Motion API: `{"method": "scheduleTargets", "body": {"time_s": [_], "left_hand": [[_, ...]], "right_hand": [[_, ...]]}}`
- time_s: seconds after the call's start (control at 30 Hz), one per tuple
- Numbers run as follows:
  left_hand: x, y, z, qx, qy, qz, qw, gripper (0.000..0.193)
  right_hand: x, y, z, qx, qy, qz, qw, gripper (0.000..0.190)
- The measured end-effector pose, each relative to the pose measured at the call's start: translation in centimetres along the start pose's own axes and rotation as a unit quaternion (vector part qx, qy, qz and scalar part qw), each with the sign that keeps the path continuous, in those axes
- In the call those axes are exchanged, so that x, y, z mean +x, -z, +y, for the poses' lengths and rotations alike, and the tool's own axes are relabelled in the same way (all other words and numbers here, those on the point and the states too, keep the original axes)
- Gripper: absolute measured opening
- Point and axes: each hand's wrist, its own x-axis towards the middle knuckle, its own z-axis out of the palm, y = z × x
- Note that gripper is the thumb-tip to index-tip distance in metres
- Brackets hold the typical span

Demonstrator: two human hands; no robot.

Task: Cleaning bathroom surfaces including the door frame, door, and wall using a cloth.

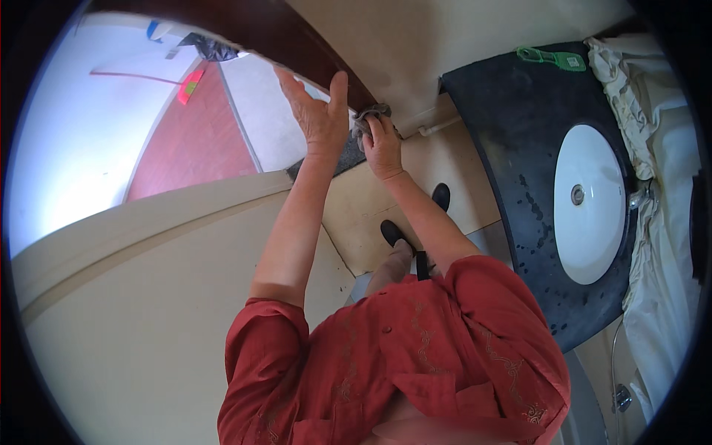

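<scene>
My right hand presses a crumpled grey-brown cloth against the lower part of a dark brown wooden door frame or door edge. To its left, my left hand is raised beside the same brown wood, thumb and fingers apart, with nothing held in it. Its fingertips are at the wood's edge; whether they touch it I cannot tell.
On the right, a dark stone countertop holds a white oval sink and a green brush. A white curtain hangs behind it. Through the doorway are a red broom and a black plastic bag.
</scene>
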Motion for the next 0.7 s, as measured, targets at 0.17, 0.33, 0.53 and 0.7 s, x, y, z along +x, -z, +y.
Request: {"method": "scheduleTargets", "body": {"time_s": [0.17, 0.33, 0.53, 0.7], "left_hand": [[-1.9, -2.3, -5.1, -0.011, 0.031, 0.006, 0.999, 0.085], [-3.4, -5.6, -8.4, -0.062, -0.026, 0.037, 0.997, 0.047], [-3.0, -5.2, -11.2, 0.033, -0.151, 0.003, 0.988, 0.049], [-3.3, -5.5, -11.8, 0.038, -0.191, 0.056, 0.979, 0.073]], "right_hand": [[-2.2, -3.2, 3.1, 0.023, -0.074, 0.007, 0.997, 0.042], [-4.7, -6.3, 8.6, 0.028, -0.130, 0.032, 0.991, 0.041], [-7.1, -10.1, 12.7, 0.053, -0.260, 0.052, 0.963, 0.037], [-9.5, -14.3, 18.6, 0.030, -0.341, 0.098, 0.935, 0.045]]}}
